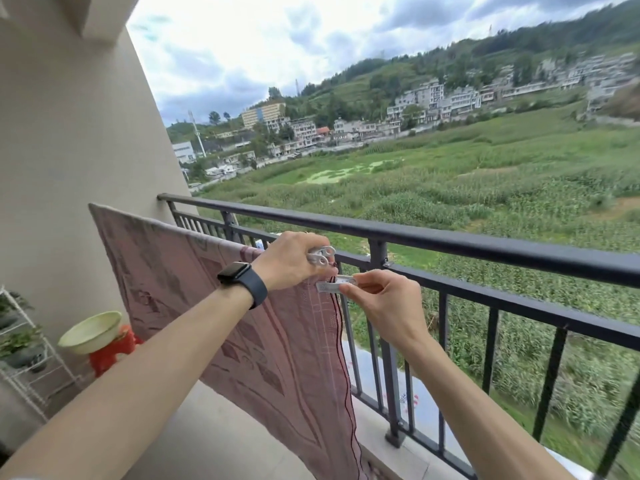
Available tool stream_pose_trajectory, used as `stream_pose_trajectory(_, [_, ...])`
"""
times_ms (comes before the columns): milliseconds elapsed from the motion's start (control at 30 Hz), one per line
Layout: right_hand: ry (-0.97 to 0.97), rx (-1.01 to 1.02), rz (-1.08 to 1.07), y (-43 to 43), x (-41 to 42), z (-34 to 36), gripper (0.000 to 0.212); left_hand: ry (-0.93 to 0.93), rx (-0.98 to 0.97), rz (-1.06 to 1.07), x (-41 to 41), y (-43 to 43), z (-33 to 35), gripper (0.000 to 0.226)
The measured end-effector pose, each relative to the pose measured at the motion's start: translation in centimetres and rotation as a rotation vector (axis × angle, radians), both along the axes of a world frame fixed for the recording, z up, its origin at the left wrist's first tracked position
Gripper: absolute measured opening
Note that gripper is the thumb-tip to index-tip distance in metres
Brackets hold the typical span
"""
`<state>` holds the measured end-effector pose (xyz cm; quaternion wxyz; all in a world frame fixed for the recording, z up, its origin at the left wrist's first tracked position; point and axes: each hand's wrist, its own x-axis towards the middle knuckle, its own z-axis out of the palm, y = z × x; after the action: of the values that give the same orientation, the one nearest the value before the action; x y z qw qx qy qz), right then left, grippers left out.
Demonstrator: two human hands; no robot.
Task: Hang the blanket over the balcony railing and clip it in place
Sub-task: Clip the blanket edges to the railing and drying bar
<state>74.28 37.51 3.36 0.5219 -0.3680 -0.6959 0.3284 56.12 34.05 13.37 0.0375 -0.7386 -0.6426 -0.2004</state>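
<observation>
While the blanket (pixel 277 341) hangs over the railing (pixel 450 237), head view lists:
- left hand (pixel 294 261) grips spare clips (pixel 322 256) at its top edge
- right hand (pixel 384 299) pinches one clip (pixel 336 284) at the blanket's right border

Risks: a shallow bite lets the cloth slide; a loosened grip drops clips past the bars.

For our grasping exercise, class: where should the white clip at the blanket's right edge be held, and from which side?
Pinch the white clip by its handle end, coming from the right, as the right hand does. Its ridged jaw end points left at the blanket edge, so that end should stay free.
</observation>
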Motion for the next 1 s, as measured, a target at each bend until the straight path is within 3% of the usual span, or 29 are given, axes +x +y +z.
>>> stream_pose_trajectory(300, [0.061,0.07,-0.067,-1.3,-0.6,-0.3,0.016,0.016,-0.019,0.025,0.0,0.0,0.0,0.038])
stream_pose_trajectory(467, [0.017,0.054,-0.061,-1.6,-1.6,0.4,0.017,-0.004,-0.013,0.049,-0.3,-0.1,-0.2,0.033])
stream_pose_trajectory(633, [-0.063,0.053,-0.072,-1.2,-0.6,0.3,0.041,-0.028,0.001,0.039,-0.1,-0.8,0.1,0.025])
stream_pose_trajectory(800, [-0.118,0.024,0.007,-1.8,1.0,-0.3,0.064,-0.254,0.168,0.091,0.4,-3.0,-1.8,0.02])
stream_pose_trajectory(867, [-0.099,0.001,0.006,-2.4,1.8,-1.6,0.063,-0.354,0.236,0.193,0.6,-4.8,-4.7,0.023])
stream_pose_trajectory(1000, [-0.03,-0.168,0.122,-5.2,3.3,-6.9,0.031,-0.403,-0.099,0.274,2.0,-8.7,-13.2,0.024])
